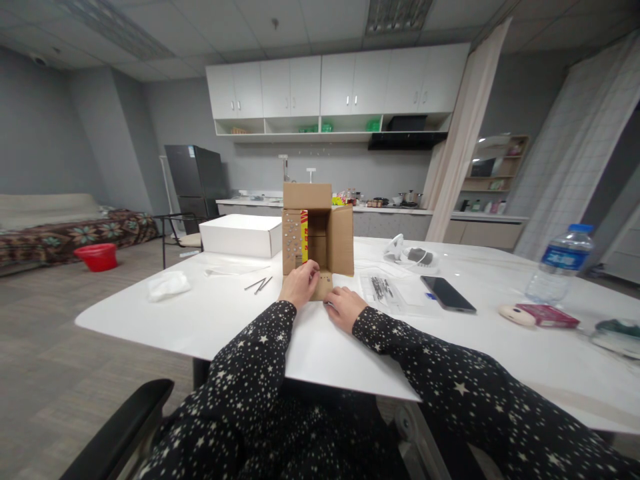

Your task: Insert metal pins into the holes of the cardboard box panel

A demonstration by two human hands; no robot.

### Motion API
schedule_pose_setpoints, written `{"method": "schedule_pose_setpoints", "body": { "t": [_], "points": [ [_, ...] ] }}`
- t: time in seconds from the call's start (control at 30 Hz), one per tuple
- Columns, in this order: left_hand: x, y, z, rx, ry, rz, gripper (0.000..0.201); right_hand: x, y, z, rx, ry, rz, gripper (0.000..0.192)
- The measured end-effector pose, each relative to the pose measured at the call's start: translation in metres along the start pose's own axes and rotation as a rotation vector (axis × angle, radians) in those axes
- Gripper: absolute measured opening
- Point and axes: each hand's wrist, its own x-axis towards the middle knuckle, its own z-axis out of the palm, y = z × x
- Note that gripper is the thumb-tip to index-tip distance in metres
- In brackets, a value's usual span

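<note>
A small brown cardboard box (341, 240) stands on the white table with its opening towards me and its flaps spread. Small round spots or pieces dot its left flap, beside a yellow and red strip; a few more dark specks show on the lower flap. My left hand (300, 283) is over that lower flap, thumb and fingers pinched together; whatever they hold is too small to make out. At the flap's right front corner, my right hand (345, 309) has its fingers curled on the cardboard edge. Two thin metal tools (260, 285) lie to the left.
A white box (241, 235) and a crumpled tissue (169, 285) are on the left. To the right lie a clear plastic case (387, 293) of small dark parts, a phone (447, 293), a white corded device (407, 253), a water bottle (560, 263) and a dark red pack (553, 316).
</note>
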Motion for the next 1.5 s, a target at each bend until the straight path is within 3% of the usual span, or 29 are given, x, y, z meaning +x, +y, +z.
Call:
{"method": "schedule_pose_setpoints", "body": {
  "t": [0.57,0.97,1.5],
  "points": [
    [-0.0008,0.0003,-0.0012,0.027,-0.013,0.046,0.019,-0.0001,-0.0005,-0.0015,0.002,-0.004,0.0,0.025],
    [-0.0005,-0.0029,0.0014,0.142,-0.011,0.041,0.011,-0.0002,-0.0013,-0.0016,0.005,0.004,0.004,0.026],
    [-0.0004,-0.0022,0.0009,0.301,-0.055,0.031,0.021,-0.0005,-0.0018,-0.004,0.01,-0.017,0.004,0.026]
  ]
}}
